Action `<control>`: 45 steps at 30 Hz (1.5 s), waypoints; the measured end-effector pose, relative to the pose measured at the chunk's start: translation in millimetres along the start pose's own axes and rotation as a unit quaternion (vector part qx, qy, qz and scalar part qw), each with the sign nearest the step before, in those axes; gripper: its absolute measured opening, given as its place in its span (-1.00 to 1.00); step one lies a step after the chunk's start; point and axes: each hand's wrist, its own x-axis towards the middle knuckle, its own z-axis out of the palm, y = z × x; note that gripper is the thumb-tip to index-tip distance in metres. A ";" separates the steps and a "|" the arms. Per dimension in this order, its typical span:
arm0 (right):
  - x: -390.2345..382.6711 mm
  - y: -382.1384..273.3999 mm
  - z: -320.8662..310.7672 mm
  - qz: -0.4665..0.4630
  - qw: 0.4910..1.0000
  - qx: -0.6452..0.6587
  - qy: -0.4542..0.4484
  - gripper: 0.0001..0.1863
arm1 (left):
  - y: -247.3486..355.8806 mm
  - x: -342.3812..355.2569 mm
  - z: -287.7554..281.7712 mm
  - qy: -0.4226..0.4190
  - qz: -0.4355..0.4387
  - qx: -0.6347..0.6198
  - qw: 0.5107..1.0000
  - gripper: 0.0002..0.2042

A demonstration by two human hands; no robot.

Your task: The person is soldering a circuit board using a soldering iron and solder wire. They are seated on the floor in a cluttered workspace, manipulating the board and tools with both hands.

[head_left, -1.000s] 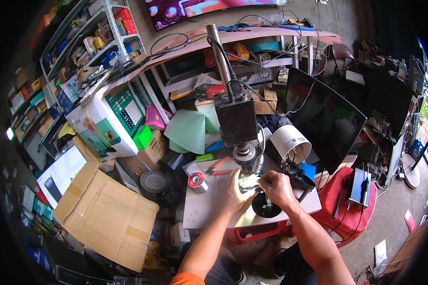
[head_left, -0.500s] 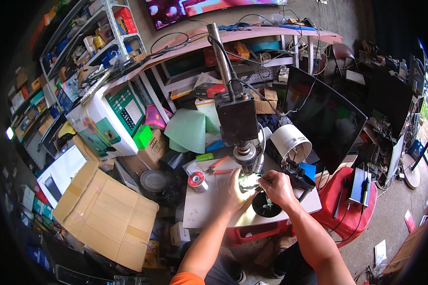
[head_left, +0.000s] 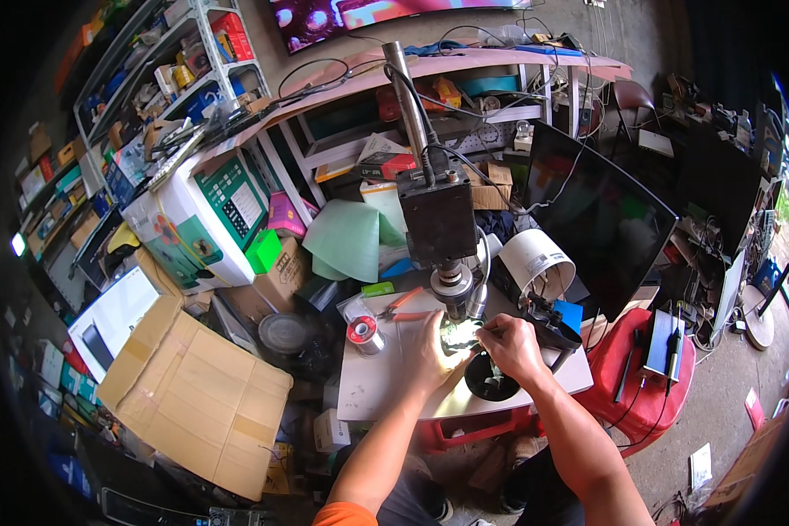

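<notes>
My left hand is closed on a small, brightly lit piece, its fingers along the piece's left side. Glare hides what kind of piece it is. Pinched together at the right edge of the piece are the fingers of my right hand; anything between them is too small to make out. Directly above hangs a black box-shaped head on a metal pole, with a silver barrel and a small lamp beneath. A round black container sits below my right hand on the white tabletop.
A spool of wire and orange-handled pliers lie left of my hands. To the right stands a red stool bearing a small boxy device. An open cardboard box is at the left, a large dark screen behind.
</notes>
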 end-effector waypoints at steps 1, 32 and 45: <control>-0.1 0.0 -0.3 -0.003 1.000 -0.002 0.001 -0.76 | 0.8 0.3 -0.2 -0.002 -0.002 0.000 1.000 -0.03; -0.2 -3.3 -2.5 -0.003 1.000 -0.005 -0.001 -0.76 | -2.7 1.6 2.5 0.008 0.015 -0.014 1.000 -0.03; -0.1 -6.3 -4.2 0.003 1.000 -0.006 -0.003 -0.77 | -2.7 0.4 3.1 0.004 0.008 -0.003 1.000 -0.01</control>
